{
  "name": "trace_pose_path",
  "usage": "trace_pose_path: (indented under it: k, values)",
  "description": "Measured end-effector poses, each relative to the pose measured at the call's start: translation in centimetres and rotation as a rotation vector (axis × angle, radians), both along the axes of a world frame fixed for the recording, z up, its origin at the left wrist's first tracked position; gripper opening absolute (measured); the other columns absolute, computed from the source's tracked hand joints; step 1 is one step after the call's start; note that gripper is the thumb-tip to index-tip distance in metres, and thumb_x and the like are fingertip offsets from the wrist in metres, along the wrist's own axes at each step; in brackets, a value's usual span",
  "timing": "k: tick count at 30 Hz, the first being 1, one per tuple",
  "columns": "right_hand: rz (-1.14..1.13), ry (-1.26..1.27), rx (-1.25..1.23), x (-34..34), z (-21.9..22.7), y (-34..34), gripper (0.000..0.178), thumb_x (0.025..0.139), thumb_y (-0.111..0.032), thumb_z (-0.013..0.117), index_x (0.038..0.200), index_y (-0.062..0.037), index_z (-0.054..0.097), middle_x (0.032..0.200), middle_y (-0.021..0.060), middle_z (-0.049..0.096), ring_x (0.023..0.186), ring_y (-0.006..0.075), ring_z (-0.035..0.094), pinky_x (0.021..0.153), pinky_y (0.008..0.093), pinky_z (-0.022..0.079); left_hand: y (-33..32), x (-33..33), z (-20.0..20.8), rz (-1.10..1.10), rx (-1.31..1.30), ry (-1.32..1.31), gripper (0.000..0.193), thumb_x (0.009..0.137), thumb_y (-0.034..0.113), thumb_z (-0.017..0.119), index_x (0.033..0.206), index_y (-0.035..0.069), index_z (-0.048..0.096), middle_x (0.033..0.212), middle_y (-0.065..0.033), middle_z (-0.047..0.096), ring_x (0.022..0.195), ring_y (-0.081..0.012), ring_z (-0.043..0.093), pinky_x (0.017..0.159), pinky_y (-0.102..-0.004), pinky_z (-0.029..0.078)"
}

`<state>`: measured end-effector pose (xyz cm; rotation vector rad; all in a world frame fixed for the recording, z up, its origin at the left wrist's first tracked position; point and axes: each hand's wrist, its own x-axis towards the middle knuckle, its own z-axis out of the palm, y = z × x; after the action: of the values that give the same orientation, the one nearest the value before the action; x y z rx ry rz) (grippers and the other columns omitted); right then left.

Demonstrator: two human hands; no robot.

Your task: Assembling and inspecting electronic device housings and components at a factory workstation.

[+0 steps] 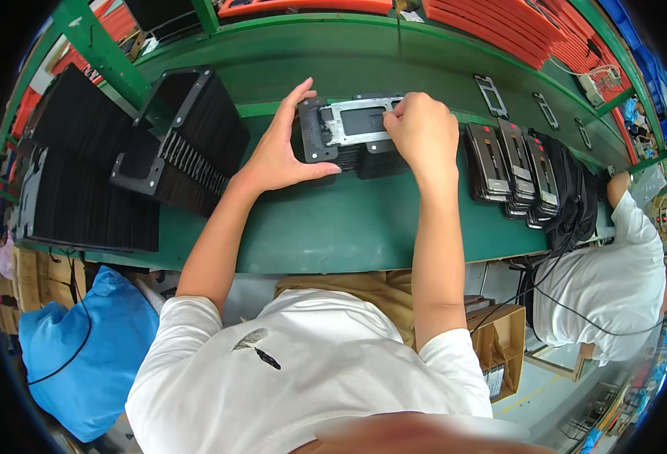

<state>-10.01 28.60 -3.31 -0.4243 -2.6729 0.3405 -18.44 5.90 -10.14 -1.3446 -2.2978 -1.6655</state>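
Observation:
On the bench in front of me sits a stack of black rectangular plates. A silver metal frame with a rectangular opening lies on the top plate. My left hand spreads around the stack's left end, thumb along the near edge and fingers toward the far corner; it looks open. Curled over the silver frame's right end is my right hand, its fingers closed there. That hand hides the right part of the frame and plate.
Tall stacks of black plates and black frames stand at left. At right lie several piles of dark flat panels beside black cloth. Metal frames rest against the green back panel. A person in white is at right.

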Motion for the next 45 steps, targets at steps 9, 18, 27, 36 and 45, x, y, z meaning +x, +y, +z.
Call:
trace_pose_path:
  k: [9,18,27,36,45]
  values:
    - [0.084,0.205,0.158,1.1,-1.5,-3.1,0.023,0.09,-0.018,0.07,0.076,-0.0003,0.074,0.079,0.0195,0.071,0.078,0.0403,0.065,0.076,0.0497,0.052,-0.1,0.7,1.3,0.02,-0.205,0.139,0.098,0.064,0.032,0.099,0.148,0.013,0.052,0.153,-0.0204,0.04,0.14,-0.0396,0.047,0.114,-0.0476,0.044]
    - [0.245,0.226,0.081,3.1,-1.2,-1.5,0.02,0.093,-0.019,0.069,0.091,-0.001,0.077,0.101,0.0158,0.072,0.095,0.0387,0.065,0.086,0.0477,0.051,-0.3,1.1,3.1,0.081,-0.287,0.25,0.077,0.067,0.041,0.097,0.132,0.013,0.068,0.152,-0.0258,0.042,0.133,-0.0458,0.053,0.109,-0.0479,0.049]
    - [-0.263,0.132,0.473,10.7,-8.1,12.5,0.031,0.094,-0.025,0.072,0.118,-0.0055,0.075,0.113,0.0169,0.074,0.102,0.0364,0.069,0.093,0.047,0.052,1.0,3.4,5.6,0.386,-0.373,0.481,0.067,0.083,0.049,0.084,0.138,0.014,0.067,0.158,-0.0295,0.04,0.147,-0.0517,0.036,0.118,-0.0546,0.038]
    - [-0.363,0.188,0.299,11.7,-5.9,11.3,0.029,0.097,-0.022,0.072,0.12,-0.0058,0.076,0.098,0.0148,0.079,0.086,0.0301,0.074,0.077,0.0411,0.057,3.3,4.2,6.5,0.513,-0.4,0.673,0.062,0.086,0.045,0.082,0.136,0.014,0.068,0.156,-0.0288,0.042,0.145,-0.0557,0.036,0.118,-0.0586,0.036]
    - [-0.134,0.792,-0.018,11.9,-3.1,3.0,0.025,0.1,-0.007,0.068,0.124,-0.0038,0.075,0.106,0.0135,0.079,0.081,0.0233,0.073,0.076,0.0329,0.057,4.3,4.6,7.3,0.585,-0.46,0.776,0.058,0.087,0.041,0.081,0.135,0.011,0.068,0.155,-0.0288,0.043,0.143,-0.0541,0.039,0.12,-0.0572,0.034]
